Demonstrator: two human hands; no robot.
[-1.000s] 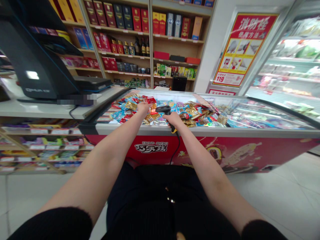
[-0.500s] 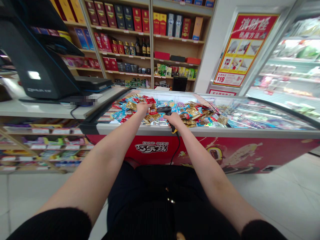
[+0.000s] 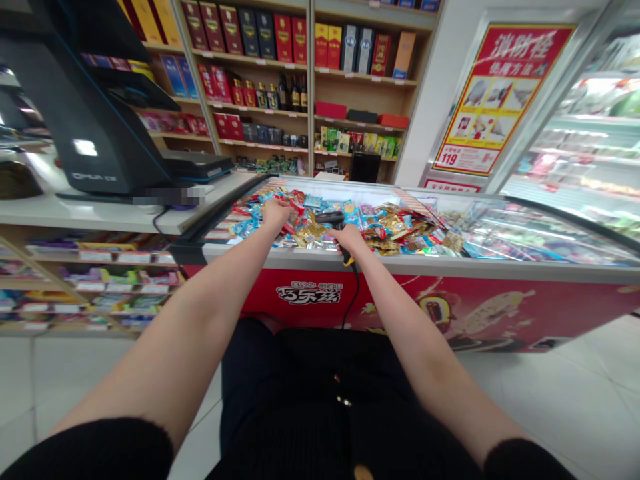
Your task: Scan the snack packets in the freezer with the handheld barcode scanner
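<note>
My right hand (image 3: 349, 237) is wrapped round the handle of a black and yellow barcode scanner (image 3: 331, 219), whose head points left above the packets. My left hand (image 3: 277, 213) has its fingers closed at a red packet (image 3: 291, 225) over the left part of the pile. Gold packets (image 3: 311, 232) lie between the two hands, with blue and red ones around them. A second heap of gold and red packets (image 3: 393, 225) is to the right of the scanner. All of them rest on the glass top of a red chest freezer (image 3: 390, 293).
On the left, a white counter (image 3: 100, 217) holds a dark checkout terminal (image 3: 95, 133). The scanner's black cable (image 3: 356, 293) hangs down the freezer front. Behind stand shelves (image 3: 357, 80) of boxes and bottles. A lit display fridge (image 3: 585, 153) is at the right.
My left hand has moved left and slightly down over the pile, and the red packet by it sits lower. My right hand still holds the scanner. The view has shifted slightly.
</note>
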